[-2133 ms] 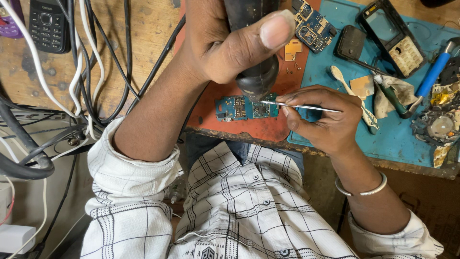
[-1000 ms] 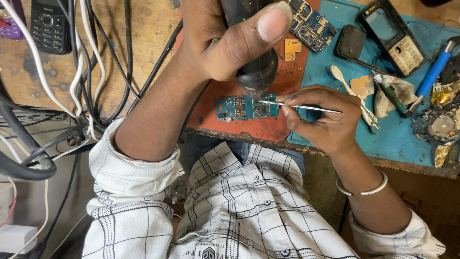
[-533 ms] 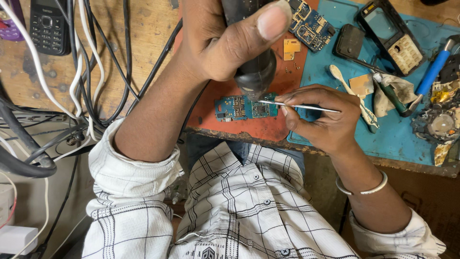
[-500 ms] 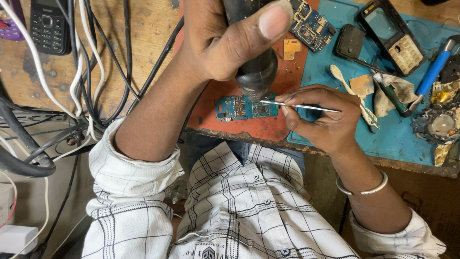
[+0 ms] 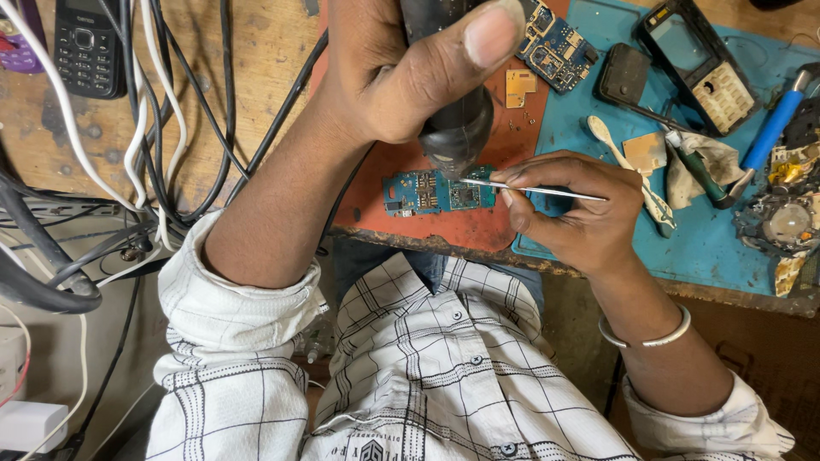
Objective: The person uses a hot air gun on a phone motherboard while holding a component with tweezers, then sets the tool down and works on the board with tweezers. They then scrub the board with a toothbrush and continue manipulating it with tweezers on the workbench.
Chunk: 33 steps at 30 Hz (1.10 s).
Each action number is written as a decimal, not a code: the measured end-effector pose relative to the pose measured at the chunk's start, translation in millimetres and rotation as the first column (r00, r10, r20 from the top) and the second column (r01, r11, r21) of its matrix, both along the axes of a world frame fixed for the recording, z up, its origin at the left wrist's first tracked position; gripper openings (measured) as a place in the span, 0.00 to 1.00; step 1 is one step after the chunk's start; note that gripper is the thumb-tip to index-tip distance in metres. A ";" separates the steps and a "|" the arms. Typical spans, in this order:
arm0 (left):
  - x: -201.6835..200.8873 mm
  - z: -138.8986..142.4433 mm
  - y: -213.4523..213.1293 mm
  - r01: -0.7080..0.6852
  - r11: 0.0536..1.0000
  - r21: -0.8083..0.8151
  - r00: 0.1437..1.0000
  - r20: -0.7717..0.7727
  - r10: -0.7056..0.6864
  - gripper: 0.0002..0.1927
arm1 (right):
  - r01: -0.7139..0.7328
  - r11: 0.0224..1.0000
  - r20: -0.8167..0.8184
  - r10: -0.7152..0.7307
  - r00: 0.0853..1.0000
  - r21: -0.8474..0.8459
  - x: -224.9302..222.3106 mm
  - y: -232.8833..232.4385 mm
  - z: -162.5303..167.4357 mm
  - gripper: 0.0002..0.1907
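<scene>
Left hand [image 5: 401, 72] wrapped tight around a thick black tool [image 5: 457, 128], thumb pressed along its side; the tool's dark nozzle end hangs right above the small blue circuit board [image 5: 436, 189], whether it touches the board cannot be told. Right hand [image 5: 572, 213] pinches thin metal tweezers [image 5: 534, 189] between thumb and fingers, closed on them; the tweezer tip reaches the right part of the board, just under the nozzle.

Landmark: the blue circuit board. It lies flat on a red mat [image 5: 478, 226], near the mat's front edge. Just right of the board the red mat meets a blue mat [image 5: 709, 248], and the right hand rests over that seam. Up and right of the board: a small gold metal plate [image 5: 518, 85] on the red mat, then a second blue circuit board [image 5: 555, 43] further up. Farther right, on the blue mat: a black flat cover [image 5: 622, 72], an opened phone frame [image 5: 696, 60], a white plastic spoon-like tool [image 5: 628, 166], a crumpled cloth [image 5: 705, 158], a blue-handled tool [image 5: 773, 128]. Far right, well apart: a pile of burnt-looking parts [image 5: 781, 222].

Left of the board: bundle of black and white cables [image 5: 145, 128] on the wooden bench [image 5: 248, 51]; black keypad phone [image 5: 88, 43] far up left. Below the board: checked shirt [image 5: 410, 367], silver bangle [image 5: 645, 337] on right wrist.
</scene>
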State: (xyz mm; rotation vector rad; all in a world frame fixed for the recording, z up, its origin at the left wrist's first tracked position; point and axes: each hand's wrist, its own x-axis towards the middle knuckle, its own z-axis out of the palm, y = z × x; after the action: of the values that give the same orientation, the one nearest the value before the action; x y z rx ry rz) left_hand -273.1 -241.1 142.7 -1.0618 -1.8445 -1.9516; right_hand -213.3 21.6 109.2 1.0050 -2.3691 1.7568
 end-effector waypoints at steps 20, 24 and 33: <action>-3.3 -4.8 -2.5 -0.008 1.000 -0.009 0.999 -0.037 0.008 0.12 | -0.005 1.000 0.000 0.005 1.000 -0.010 -2.2 -1.0 -3.0 0.09; -2.9 -2.8 -1.8 -0.009 1.000 -0.016 0.999 -0.045 0.008 0.11 | -0.005 1.000 0.006 0.005 1.000 -0.012 -2.8 -1.8 -3.2 0.09; -3.5 -12.9 -8.0 -0.030 1.000 0.006 0.999 -0.034 0.030 0.14 | -0.005 1.000 0.020 0.005 1.000 -0.011 -2.7 -1.9 -3.9 0.09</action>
State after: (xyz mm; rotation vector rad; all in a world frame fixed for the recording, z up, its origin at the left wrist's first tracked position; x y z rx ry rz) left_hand -276.6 -249.1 129.8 -1.0526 -1.8262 -1.9090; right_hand -216.0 19.7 105.3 0.9980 -2.3681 1.7882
